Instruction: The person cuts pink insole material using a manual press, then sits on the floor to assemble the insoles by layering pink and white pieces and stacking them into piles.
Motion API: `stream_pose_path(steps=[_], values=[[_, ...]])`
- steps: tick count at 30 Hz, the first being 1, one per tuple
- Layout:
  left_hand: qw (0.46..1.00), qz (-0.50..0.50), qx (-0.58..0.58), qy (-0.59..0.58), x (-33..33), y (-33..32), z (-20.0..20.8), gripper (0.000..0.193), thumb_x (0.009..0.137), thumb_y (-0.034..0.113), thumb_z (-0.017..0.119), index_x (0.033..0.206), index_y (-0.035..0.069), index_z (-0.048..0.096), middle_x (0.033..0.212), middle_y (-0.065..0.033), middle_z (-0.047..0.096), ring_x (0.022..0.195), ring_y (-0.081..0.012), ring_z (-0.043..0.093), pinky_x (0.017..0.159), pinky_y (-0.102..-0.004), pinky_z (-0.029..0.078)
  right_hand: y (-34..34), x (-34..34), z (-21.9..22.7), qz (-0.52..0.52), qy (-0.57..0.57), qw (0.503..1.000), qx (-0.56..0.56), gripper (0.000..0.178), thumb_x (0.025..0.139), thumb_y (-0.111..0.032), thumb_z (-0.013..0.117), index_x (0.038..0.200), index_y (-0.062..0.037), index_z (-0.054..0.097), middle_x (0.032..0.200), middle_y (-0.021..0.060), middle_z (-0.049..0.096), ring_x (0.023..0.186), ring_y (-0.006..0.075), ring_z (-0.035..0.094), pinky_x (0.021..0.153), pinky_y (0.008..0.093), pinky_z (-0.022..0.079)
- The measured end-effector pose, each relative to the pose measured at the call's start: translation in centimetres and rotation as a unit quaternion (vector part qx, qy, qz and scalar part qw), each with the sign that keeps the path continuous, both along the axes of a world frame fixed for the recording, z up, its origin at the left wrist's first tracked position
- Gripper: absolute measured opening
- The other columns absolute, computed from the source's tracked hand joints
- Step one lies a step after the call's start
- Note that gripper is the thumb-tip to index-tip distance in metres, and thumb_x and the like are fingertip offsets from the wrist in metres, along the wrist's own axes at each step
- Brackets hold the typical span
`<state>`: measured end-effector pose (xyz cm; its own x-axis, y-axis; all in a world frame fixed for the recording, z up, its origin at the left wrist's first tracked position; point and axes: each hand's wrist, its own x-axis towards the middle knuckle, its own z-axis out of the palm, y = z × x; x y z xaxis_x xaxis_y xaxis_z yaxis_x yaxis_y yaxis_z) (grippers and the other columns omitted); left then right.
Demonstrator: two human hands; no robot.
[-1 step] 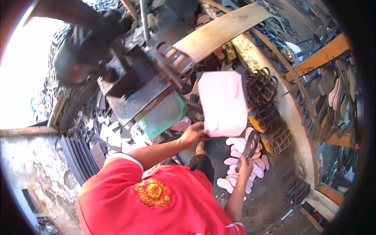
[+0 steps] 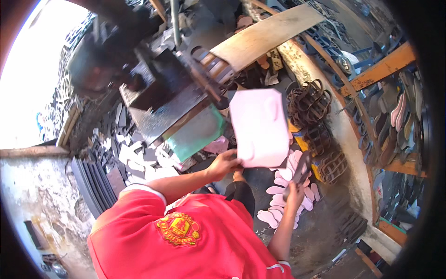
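My left hand (image 2: 226, 164) pinches the lower left corner of a pink foam sheet (image 2: 258, 125). Faint sole-shaped outlines mark the sheet near its upper right and lower left. My right hand (image 2: 293, 194) is closed around a dark, long, sole-shaped piece (image 2: 302, 169), blurred, whose exact kind I cannot make out. Beneath that hand, several pink sole cutouts (image 2: 277, 189) lie in an overlapping heap on the dark floor.
Left of the sheet stands a dark machine with a metal plate (image 2: 162, 116) and a green board (image 2: 197, 132). Scraps (image 2: 130, 156) litter its foot. Strapped dark sandals (image 2: 309, 104) line the low wall (image 2: 350, 144) at right. Black sheets (image 2: 94, 186) lean at left.
The pink sheet has shifted slightly left and down with my left hand. The dark piece in my right hand has turned a little and moved slightly right.
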<state>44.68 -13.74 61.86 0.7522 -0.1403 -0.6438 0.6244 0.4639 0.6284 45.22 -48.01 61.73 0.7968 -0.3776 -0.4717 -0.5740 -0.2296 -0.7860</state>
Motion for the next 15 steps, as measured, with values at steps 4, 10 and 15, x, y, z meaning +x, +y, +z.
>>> stream_pose_path(steps=[4, 10, 15], values=[[0.988, 0.135, 0.002, 0.08, -13.5, 6.2, 1.8, 0.04, 0.102, 0.009, 0.064, 0.141, 0.002, 0.055, 0.12, -0.0115, 0.068, 0.105, -0.0237, 0.07, 0.097, -0.0405, 0.06, 2.2, 1.9, 2.2, 0.056, -0.068, 0.992, -0.092, 0.039, 0.092, -0.033, 0.074, 0.102, 0.0039, 0.066, 0.095, 0.0114, 0.068, 0.089, 0.0234, 0.062, 0.084, 0.0384, 0.049], [0.968, 0.25, 0.009, 0.033, -20.2, 14.8, 1.0, 0.046, 0.103, 0.02, 0.066, 0.144, 0.005, 0.052, 0.117, -0.0051, 0.068, 0.101, -0.0162, 0.065, 0.091, -0.0377, 0.057, 16.8, -2.8, 9.0, 0.236, -0.179, 0.954, -0.044, 0.031, 0.096, -0.03, 0.073, 0.106, -0.0013, 0.066, 0.103, 0.0081, 0.065, 0.092, 0.0223, 0.061, 0.086, 0.0385, 0.049], [0.939, 0.315, 0.134, 0.02, -18.5, 21.3, -1.3, 0.045, 0.101, 0.032, 0.07, 0.135, 0.006, 0.057, 0.114, -0.0019, 0.066, 0.104, -0.0127, 0.062, 0.089, -0.0331, 0.053, 28.6, -8.9, 12.3, 0.488, -0.231, 0.841, 0.043, 0.031, 0.089, -0.029, 0.078, 0.098, -0.0017, 0.068, 0.11, 0.0109, 0.062, 0.105, 0.0243, 0.059, 0.091, 0.039, 0.047]])
